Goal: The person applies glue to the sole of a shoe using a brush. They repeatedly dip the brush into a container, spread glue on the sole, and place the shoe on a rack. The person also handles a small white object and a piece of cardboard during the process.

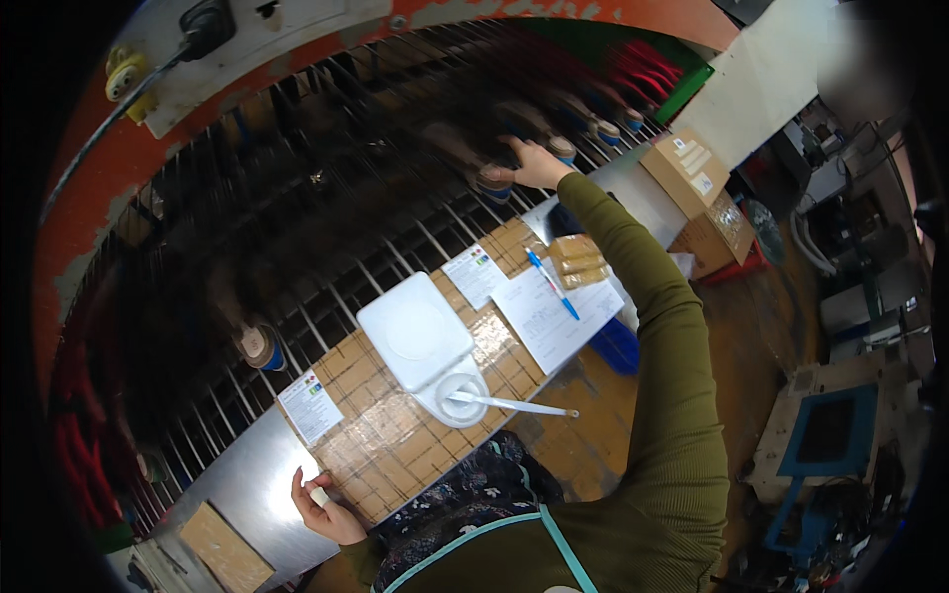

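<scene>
My right hand (pixel 539 165) reaches forward over the slatted rack, fingers apart. Its lower fingertips overlap the heel end of a shoe (pixel 492 185) with a blue-edged sole; whether they press on it I cannot tell. My left hand (pixel 331 514), a white wrap on one finger, hovers beside the bench's near edge, open and holding nothing. Between the hands stands a white plastic pot (pixel 415 331) with a round cup at its near end. A white-handled tool (pixel 524 405) lies across that cup; its working end is hidden.
More shoes (pixel 259 346) rest on the dark metal rack (pixel 341 301). On the taped bench top (pixel 386 450) are printed cards (pixel 309 407), a paper sheet (pixel 549 331), a blue-and-white pen (pixel 554 285) and a tan bundle (pixel 578 259). Cardboard boxes (pixel 687 173) stand at right.
</scene>
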